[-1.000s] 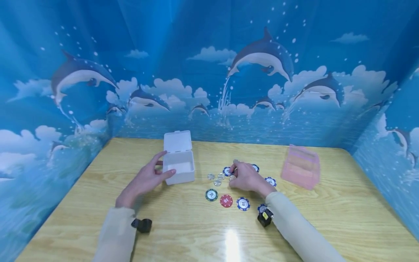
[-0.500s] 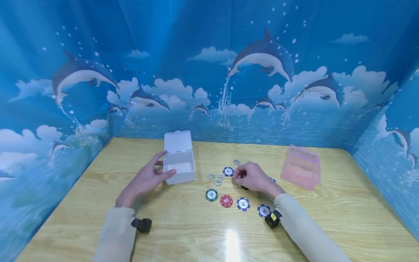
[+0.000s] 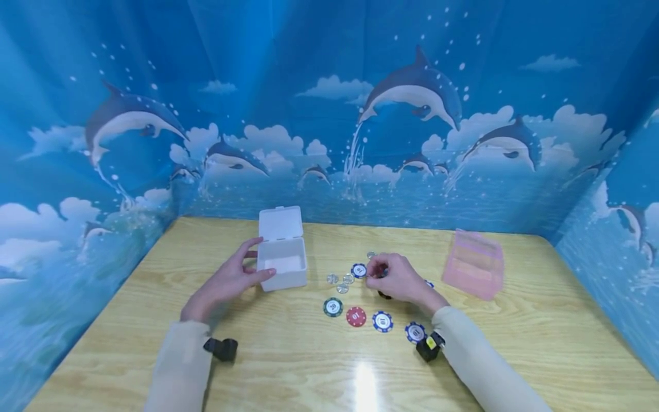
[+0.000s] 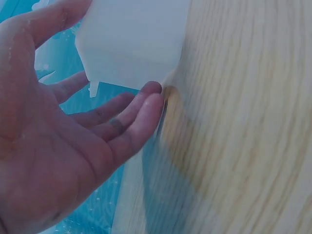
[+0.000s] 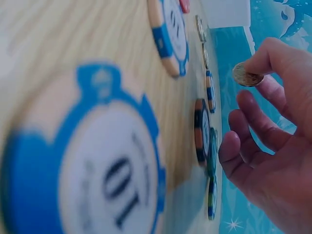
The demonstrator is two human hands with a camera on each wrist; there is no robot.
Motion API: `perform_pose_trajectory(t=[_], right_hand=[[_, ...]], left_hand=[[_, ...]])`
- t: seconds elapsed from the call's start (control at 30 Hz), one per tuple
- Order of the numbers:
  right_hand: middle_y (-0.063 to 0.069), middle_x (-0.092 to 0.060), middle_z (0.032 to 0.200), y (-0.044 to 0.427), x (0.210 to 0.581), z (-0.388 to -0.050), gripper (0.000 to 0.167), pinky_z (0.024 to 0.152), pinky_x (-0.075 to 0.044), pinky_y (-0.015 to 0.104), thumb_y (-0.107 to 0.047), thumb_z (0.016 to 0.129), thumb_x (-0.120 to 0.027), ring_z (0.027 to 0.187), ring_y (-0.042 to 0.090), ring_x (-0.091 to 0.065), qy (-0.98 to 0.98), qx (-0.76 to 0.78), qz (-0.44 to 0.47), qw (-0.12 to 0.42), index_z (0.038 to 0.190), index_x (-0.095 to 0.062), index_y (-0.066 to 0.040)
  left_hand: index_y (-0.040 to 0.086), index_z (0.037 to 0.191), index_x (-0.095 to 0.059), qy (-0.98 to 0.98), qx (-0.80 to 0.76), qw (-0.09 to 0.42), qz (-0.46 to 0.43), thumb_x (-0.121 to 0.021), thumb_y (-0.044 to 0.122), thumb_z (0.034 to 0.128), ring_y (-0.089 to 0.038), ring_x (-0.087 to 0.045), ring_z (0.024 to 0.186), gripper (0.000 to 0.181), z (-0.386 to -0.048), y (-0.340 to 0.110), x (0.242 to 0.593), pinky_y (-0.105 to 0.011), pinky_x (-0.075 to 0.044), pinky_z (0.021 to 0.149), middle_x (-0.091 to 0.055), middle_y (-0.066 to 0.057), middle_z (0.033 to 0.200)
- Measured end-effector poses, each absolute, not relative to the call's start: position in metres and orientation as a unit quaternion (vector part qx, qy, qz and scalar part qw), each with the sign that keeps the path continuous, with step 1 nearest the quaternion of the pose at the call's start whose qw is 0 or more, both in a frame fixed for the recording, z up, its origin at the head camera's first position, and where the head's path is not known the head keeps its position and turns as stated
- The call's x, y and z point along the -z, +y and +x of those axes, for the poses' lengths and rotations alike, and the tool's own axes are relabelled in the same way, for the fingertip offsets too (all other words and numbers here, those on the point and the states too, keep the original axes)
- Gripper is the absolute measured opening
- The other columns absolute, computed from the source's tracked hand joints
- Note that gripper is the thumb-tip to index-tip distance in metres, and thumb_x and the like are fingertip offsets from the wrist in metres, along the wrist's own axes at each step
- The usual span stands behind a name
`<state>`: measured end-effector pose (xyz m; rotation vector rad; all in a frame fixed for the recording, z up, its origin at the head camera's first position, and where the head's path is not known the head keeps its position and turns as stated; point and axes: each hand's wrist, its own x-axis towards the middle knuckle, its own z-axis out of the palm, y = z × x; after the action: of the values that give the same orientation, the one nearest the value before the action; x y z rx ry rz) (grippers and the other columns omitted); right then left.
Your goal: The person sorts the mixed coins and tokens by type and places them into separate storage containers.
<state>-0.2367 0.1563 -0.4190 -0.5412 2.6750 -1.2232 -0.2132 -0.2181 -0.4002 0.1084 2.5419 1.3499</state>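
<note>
A white plastic box (image 3: pixel 283 260) with its hinged lid (image 3: pixel 280 222) raised stands left of centre, its visible inside bare. My left hand (image 3: pixel 241 280) holds the box by its left side, thumb at the front and index finger near the hinge; in the left wrist view the other fingers lie loosely beside the white wall (image 4: pixel 131 44). Between thumb and index finger my right hand (image 3: pixel 399 278) pinches a coin (image 5: pixel 247 75), raised off the table. Several silver coins (image 3: pixel 342 288) and a blue-and-white poker chip (image 3: pixel 358 270) lie left of that hand, which hides other chips beneath it.
Nearer me lie a green chip (image 3: pixel 333 307), a red chip (image 3: pixel 356 316) and a blue chip (image 3: pixel 382 321), with another blue chip (image 3: pixel 415 332) by the right wrist camera. A pink translucent pouch (image 3: pixel 473 264) lies at the right. Behind the wooden table (image 3: pixel 288 355) hangs a dolphin curtain (image 3: pixel 329 114).
My right hand has drawn back slightly to the right from the coins and now pinches one, uncovering a blue chip and a far coin. The left hand has stayed on the box.
</note>
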Motion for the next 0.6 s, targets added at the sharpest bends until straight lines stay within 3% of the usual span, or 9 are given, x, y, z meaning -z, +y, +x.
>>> perform_pose_trajectory(t=[0.3,0.6], right_hand=[[0.0,-0.073,0.099,0.145,0.419,-0.232,0.009,0.087,-0.054,0.034,-0.023,0.09,-0.075,0.097,0.019,-0.066,0.858,0.486,-0.143,0.079,0.096,-0.074,-0.017],[0.005,-0.075,0.111,0.122,0.415,-0.231,0.02,0.087,-0.058,0.035,-0.024,0.093,-0.074,0.103,0.022,-0.068,0.799,0.581,-0.099,0.116,0.109,-0.074,-0.011]], left_hand=[[0.025,0.164,-0.016,0.853,-0.501,0.142,0.035,-0.072,0.042,0.0948,-0.047,-0.05,0.138,0.09,-0.215,-0.22,0.403,-0.05,-0.055,0.103,-0.03,-0.023,0.163],[0.027,0.163,-0.018,0.838,-0.526,0.142,0.018,-0.073,0.038,0.0946,-0.047,-0.048,0.14,0.088,-0.219,-0.215,0.404,-0.05,-0.055,0.104,-0.03,-0.02,0.163]])
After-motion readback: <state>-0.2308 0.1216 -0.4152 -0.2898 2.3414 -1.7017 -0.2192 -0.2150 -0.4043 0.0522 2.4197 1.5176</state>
